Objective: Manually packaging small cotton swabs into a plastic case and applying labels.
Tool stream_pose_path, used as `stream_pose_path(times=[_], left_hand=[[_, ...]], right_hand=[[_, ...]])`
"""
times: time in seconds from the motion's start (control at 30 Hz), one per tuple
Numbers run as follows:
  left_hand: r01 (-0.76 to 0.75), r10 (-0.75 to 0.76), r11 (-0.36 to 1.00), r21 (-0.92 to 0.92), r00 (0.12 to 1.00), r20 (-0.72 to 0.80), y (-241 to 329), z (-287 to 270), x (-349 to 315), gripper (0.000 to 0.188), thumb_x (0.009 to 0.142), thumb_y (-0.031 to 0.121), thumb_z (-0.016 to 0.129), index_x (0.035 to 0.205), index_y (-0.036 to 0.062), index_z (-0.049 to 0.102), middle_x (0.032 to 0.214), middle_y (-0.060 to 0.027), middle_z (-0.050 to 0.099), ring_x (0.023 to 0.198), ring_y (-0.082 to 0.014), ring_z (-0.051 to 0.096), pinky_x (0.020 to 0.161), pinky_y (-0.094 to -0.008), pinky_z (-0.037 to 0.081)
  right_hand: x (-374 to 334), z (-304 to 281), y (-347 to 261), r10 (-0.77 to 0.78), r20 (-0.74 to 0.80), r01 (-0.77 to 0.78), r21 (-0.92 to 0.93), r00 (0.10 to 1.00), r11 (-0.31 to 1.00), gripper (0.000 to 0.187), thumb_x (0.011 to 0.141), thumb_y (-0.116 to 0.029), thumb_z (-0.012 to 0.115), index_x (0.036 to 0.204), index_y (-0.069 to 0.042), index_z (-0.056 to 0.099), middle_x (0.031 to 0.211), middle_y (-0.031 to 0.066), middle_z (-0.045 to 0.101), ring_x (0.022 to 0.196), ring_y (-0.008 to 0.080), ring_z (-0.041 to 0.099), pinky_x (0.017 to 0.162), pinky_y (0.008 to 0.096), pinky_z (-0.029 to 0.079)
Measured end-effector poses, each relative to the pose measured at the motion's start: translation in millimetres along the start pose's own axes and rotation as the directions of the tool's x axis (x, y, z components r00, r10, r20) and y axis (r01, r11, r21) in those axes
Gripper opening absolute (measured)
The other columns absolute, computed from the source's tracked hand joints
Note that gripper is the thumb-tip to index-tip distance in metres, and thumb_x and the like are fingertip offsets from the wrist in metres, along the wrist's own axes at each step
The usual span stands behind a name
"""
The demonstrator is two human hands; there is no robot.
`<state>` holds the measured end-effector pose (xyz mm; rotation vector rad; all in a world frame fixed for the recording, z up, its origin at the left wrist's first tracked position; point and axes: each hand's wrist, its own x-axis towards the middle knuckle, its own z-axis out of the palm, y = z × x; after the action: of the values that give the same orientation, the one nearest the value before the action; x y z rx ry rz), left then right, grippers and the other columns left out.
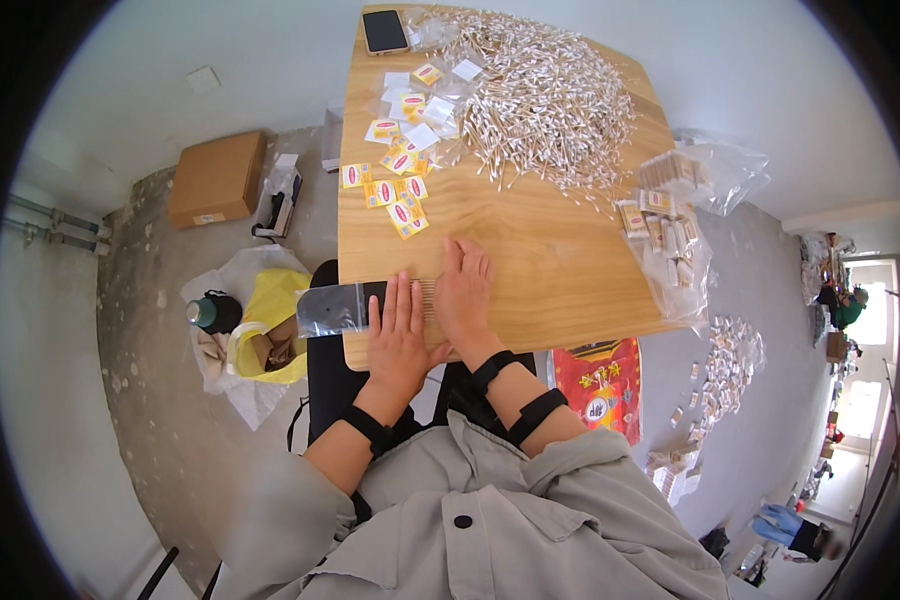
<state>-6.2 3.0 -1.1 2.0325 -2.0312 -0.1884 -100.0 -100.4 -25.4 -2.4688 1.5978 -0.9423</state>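
Note:
A thin row of cotton swabs (429,296) lies between my two hands at the near left part of the wooden table (560,270). My left hand (398,335) lies flat with fingers stretched forward, over the inner end of a clear plastic bag (332,309) and beside the swabs. The bag's other end sticks out past the table's left edge. Against the right side of the row rests my right hand (464,290), fingers curled and pressed together; whatever they may hold is hidden. A large heap of loose cotton swabs (545,100) covers the table's far part.
Yellow-and-white printed cards (381,192) and small clear bags lie at the far left, below a phone (385,32). Packed swab bundles (660,225) sit at the right edge. On the floor are a cardboard box (216,180), a yellow bag (275,325) and a packet pile (728,370).

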Motion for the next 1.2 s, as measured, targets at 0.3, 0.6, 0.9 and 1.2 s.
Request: stream_pose_path(times=[0.3, 0.6, 0.9, 1.2], left_hand=[[0.07, -0.077, 0.988, -0.14, 0.996, -0.038, -27, -29, 5, 0.092, 0.074, 0.024, 0.075, 0.145, -0.0055, 0.025, 0.154, -0.0205, 0.024, 0.145, -0.0337, 0.018, 0.116, -0.0531, 0.012], [-0.025, 0.024, 0.997, -0.066, 1.0, -0.02, -15, -9, 2, 0.082, 0.081, 0.034, 0.068, 0.146, -0.0001, 0.03, 0.154, -0.0182, 0.025, 0.145, -0.0289, 0.02, 0.116, -0.0522, 0.013], [-0.013, 0.013, 1.0, -0.005, 0.997, 0.081, -7, -8, 5, 0.099, 0.075, 0.059, 0.065, 0.146, -0.0011, 0.031, 0.156, -0.0175, 0.022, 0.146, -0.0277, 0.018, 0.117, -0.0468, 0.013], [-0.008, 0.016, 0.986, -0.164, 0.999, 0.047, -20, -18, 2, 0.091, 0.077, 0.041, 0.072, 0.144, -0.0041, 0.03, 0.153, -0.0204, 0.025, 0.144, -0.0326, 0.021, 0.116, -0.0514, 0.015]], right_hand=[[2, -2, -3, -0.012, 0.072, 0.012, 0.002, 0.997, 1.0, 0.038, 0.086, -0.005, 0.052, 0.124, -0.002, 0.052, 0.119, 0.0158, 0.049, 0.116, 0.0345, 0.046, 0.104, 0.0455, 0.034], [1, -2, -5, -0.014, 0.084, 0.013, 0.009, 0.996, 1.0, 0.038, 0.086, -0.008, 0.053, 0.124, -0.002, 0.051, 0.119, 0.0159, 0.049, 0.117, 0.0349, 0.045, 0.105, 0.046, 0.032], [2, 0, -2, -0.009, 0.046, 0.008, 0.022, 0.999, 1.0, 0.04, 0.083, -0.008, 0.053, 0.123, -0.003, 0.052, 0.119, 0.0163, 0.049, 0.115, 0.0349, 0.045, 0.102, 0.0453, 0.034], [2, 2, -5, -0.039, 0.111, 0.036, 0.023, 0.993, 0.999, 0.04, 0.085, -0.009, 0.053, 0.124, -0.001, 0.05, 0.12, 0.0161, 0.049, 0.117, 0.0357, 0.044, 0.107, 0.0462, 0.031]])
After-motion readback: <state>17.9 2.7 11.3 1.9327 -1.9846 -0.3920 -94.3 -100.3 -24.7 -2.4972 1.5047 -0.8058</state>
